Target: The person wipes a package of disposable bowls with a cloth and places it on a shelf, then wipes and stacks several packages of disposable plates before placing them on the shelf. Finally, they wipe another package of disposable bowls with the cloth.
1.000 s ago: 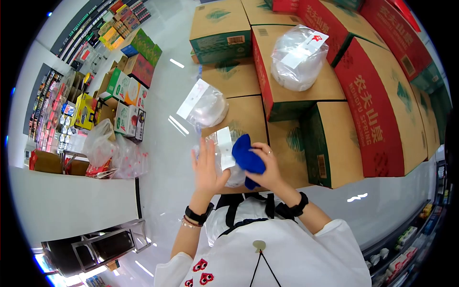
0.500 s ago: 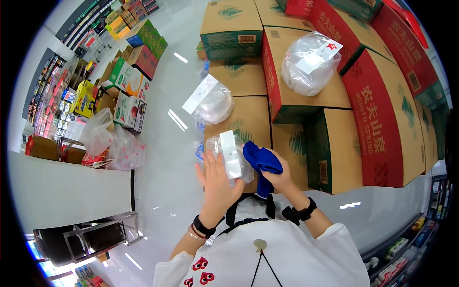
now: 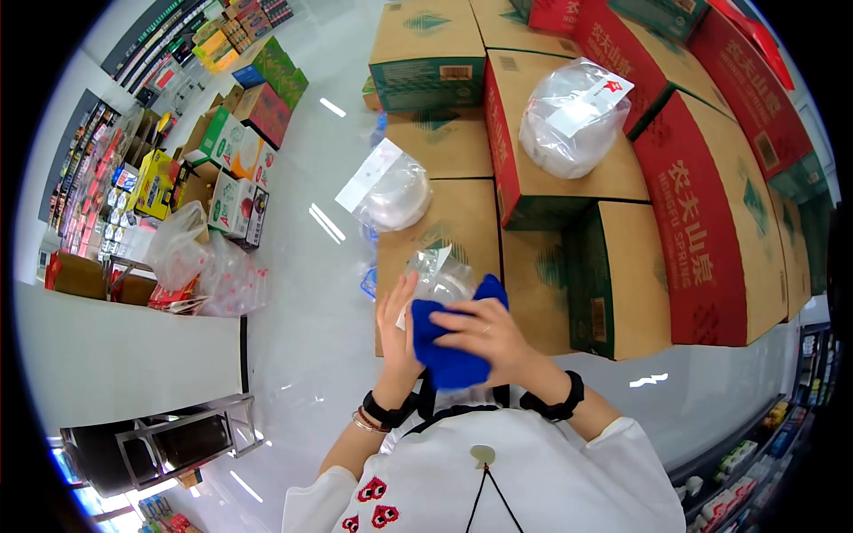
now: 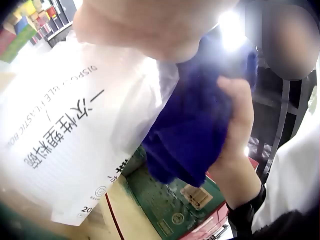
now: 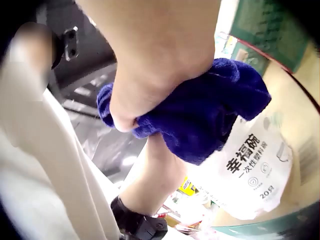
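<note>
A clear bag of disposable plastic bowls (image 3: 447,282) with a white printed label (image 4: 65,125) sits over the near carton. My left hand (image 3: 397,324) holds this pack at its left side; the thumb is hidden behind the cloth. In my right hand (image 3: 491,338) is a dark blue cloth (image 3: 449,355), bunched under the fingers and laid against the near side of the pack. The right wrist view has the cloth (image 5: 200,115) hanging in folds beside the labelled bag (image 5: 257,175). Farther off, a second bagged pack of bowls (image 3: 397,195) rests on the cartons.
A third bagged pack (image 3: 569,133) stands on a higher red and green carton (image 3: 613,178). Stacked cartons (image 3: 711,240) rise on the right. Across the aisle floor (image 3: 311,293) on the left are opened boxes (image 3: 235,209), plastic bags (image 3: 182,244) and a white counter (image 3: 142,355).
The blue cloth, in my right hand, has moved left from beside the pack to its near side. My left hand has gone from lying spread over the pack to its left edge.
</note>
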Demonstrator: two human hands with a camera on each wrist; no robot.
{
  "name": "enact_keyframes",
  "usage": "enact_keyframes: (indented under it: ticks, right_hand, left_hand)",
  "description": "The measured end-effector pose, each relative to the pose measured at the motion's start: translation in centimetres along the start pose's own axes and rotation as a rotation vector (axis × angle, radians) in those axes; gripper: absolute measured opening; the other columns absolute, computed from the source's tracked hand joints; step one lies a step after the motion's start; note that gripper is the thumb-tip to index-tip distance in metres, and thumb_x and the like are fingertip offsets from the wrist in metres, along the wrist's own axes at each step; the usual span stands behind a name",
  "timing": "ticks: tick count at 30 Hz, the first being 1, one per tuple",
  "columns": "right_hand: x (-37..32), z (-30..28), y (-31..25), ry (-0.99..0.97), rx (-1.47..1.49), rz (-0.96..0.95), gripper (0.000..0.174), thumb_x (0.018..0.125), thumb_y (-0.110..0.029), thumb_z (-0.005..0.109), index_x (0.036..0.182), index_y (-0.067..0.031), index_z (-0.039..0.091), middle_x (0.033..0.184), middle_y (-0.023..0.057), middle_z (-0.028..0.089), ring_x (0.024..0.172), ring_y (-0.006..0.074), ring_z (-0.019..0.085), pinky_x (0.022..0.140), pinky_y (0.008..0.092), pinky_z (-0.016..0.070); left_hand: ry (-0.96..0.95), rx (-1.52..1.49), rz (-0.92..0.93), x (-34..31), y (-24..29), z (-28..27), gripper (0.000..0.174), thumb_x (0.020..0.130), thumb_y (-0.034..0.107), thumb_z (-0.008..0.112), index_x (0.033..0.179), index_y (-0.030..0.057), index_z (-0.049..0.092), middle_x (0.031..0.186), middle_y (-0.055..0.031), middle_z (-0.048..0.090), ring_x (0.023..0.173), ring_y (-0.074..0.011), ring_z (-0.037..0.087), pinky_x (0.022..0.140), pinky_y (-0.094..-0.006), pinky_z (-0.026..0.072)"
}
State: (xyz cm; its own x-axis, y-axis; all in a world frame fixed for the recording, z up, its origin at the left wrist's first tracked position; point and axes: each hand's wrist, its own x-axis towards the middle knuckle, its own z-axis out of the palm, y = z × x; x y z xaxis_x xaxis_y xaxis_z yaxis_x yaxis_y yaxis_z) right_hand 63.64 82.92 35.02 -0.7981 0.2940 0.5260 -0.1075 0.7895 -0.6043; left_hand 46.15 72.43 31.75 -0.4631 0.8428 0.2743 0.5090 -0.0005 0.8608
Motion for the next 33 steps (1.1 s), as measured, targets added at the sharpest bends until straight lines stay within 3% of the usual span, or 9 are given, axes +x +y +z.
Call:
enact_keyframes:
  ticks: [6,10,14,15,18,24,29,31,33]
  right_hand:
    - [1.4,1.3,4.9,0.032,-0.145,0.052,0.053,0.063,-0.027,0.083,0.113,-0.014,0.07,0.138,0.0056,0.065,0.12,0.0316,0.058,0.095,0.0453,0.0432]
    - [3.7,2.6,7.3,0.13,0.068,0.416,0.055,0.06,-0.027,0.085,0.111,-0.0125,0.071,0.133,0.005,0.067,0.116,0.0327,0.059,0.098,0.0468,0.0424]
    - [2.2,2.3,2.2,0.101,-0.122,0.117,0.051,0.058,-0.025,0.083,0.107,-0.0132,0.071,0.134,0.0021,0.066,0.113,0.0296,0.06,0.097,0.0432,0.042]
    - [1.6,2.6,1.1,0.073,-0.105,0.093,0.053,0.06,-0.028,0.083,0.109,-0.0142,0.071,0.135,0.0021,0.066,0.113,0.0287,0.06,0.096,0.0432,0.0417]
    - [0.2,3.2,1.6,0.133,-0.098,0.043,0.051,0.062,-0.03,0.082,0.11,-0.0142,0.071,0.132,0.0031,0.068,0.111,0.0287,0.06,0.092,0.043,0.0429]
    - [1.6,2.7,4.9,0.211,-0.072,0.097,0.047,0.064,-0.027,0.082,0.107,-0.0113,0.071,0.122,0.005,0.072,0.105,0.0301,0.064,0.09,0.0415,0.0453]
    - [1.9,3.9,8.6,0.331,0.102,0.707,0.047,0.069,-0.022,0.083,0.111,-0.0016,0.073,0.099,0.0178,0.071,0.095,0.0356,0.068,0.086,0.0458,0.0534]
    - [1.3,3.5,9.3,0.383,0.114,0.719,0.045,0.07,-0.021,0.082,0.109,-0.0003,0.073,0.095,0.0186,0.071,0.088,0.0346,0.07,0.083,0.0437,0.0554]
    - [0.0,2.5,9.0,0.452,0.482,0.943,0.044,0.071,-0.021,0.08,0.11,-0.0021,0.074,0.094,0.0186,0.071,0.087,0.032,0.07,0.081,0.0398,0.0557]
  left_hand:
    - [0.082,-0.072,0.076,-1.4,-2.0,1.4,0.044,0.106,0.02,0.041,0.133,-0.0095,0.059,0.14,-0.0275,0.058,0.135,-0.0426,0.05,0.115,-0.047,0.0357]
    - [0.073,-0.011,0.174,-0.7,-2.0,1.3,0.042,0.104,0.014,0.039,0.131,-0.0104,0.059,0.137,-0.0288,0.059,0.129,-0.046,0.055,0.111,-0.0484,0.0405]
    - [0.062,0.058,0.231,-0.7,-2.9,1.1,0.04,0.1,0.015,0.049,0.13,-0.0078,0.06,0.138,-0.027,0.06,0.124,-0.0456,0.059,0.107,-0.0483,0.0463]
    - [0.063,-0.215,-0.082,-0.9,-3.0,1.6,0.04,0.098,0.017,0.054,0.13,-0.0068,0.061,0.137,-0.0262,0.06,0.128,-0.0448,0.057,0.109,-0.048,0.045]
    - [0.013,-0.223,-0.016,-0.9,-3.3,1.8,0.043,0.106,0.025,0.048,0.134,-0.0064,0.057,0.136,-0.0216,0.06,0.125,-0.0371,0.059,0.109,-0.0445,0.0437]
    - [0.028,0.09,0.228,-0.2,-2.0,1.4,0.04,0.102,0.012,0.044,0.133,-0.0105,0.056,0.139,-0.0296,0.056,0.131,-0.0479,0.052,0.112,-0.0503,0.0403]
    - [-0.018,0.067,0.217,-1.3,-1.5,1.5,0.051,0.097,0.014,0.05,0.142,-0.0107,0.048,0.148,-0.0289,0.047,0.141,-0.0489,0.038,0.117,-0.0523,0.0302]
    - [-0.157,0.06,0.195,-1.1,-1.4,0.1,0.063,0.096,0.021,0.053,0.15,-0.0081,0.037,0.156,-0.0296,0.035,0.145,-0.0485,0.031,0.119,-0.0529,0.0261]
    - [-0.19,-0.376,0.039,-0.3,-1.5,-0.7,0.074,0.096,0.024,0.056,0.156,-0.0039,0.024,0.161,-0.0288,0.024,0.147,-0.0471,0.028,0.12,-0.0524,0.0238]
